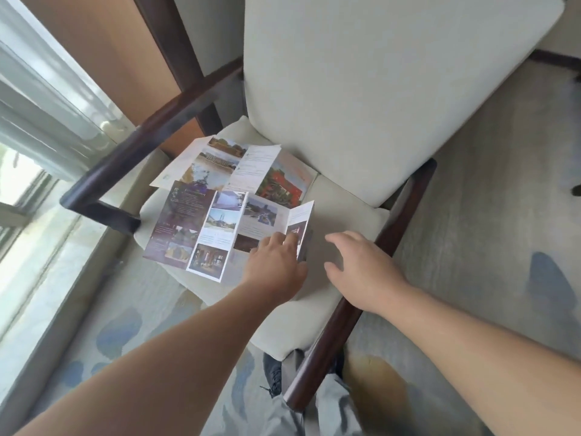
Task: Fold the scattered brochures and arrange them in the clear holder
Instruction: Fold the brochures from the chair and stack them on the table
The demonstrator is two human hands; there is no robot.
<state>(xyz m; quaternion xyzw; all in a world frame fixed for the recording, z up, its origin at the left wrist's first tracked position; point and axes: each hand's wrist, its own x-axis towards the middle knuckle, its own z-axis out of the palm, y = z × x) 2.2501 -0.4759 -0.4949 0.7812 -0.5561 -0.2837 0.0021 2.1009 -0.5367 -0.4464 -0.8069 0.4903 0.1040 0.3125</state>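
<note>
Several unfolded brochures lie overlapping on the cream seat cushion [342, 212] of an armchair. The nearest one, a purple brochure [201, 228] with photo panels, is spread open, and its right end panel [301, 221] stands up from the seat. My left hand [276, 262] rests on this brochure at the foot of the raised panel, fingers flat on the paper. My right hand [361, 265] hovers open just right of that panel, above bare cushion, holding nothing. Behind lie a brochure with landscape photos [207, 165] and one with a red picture [279, 184]. No clear holder is in view.
The chair has dark wooden armrests, one at the left [151, 133] and one at the right [355, 306], and a tall cream backrest [377, 89]. A window [34, 146] runs along the left. Patterned carpet [487, 240] surrounds the chair. My grey trouser leg [314, 410] shows below.
</note>
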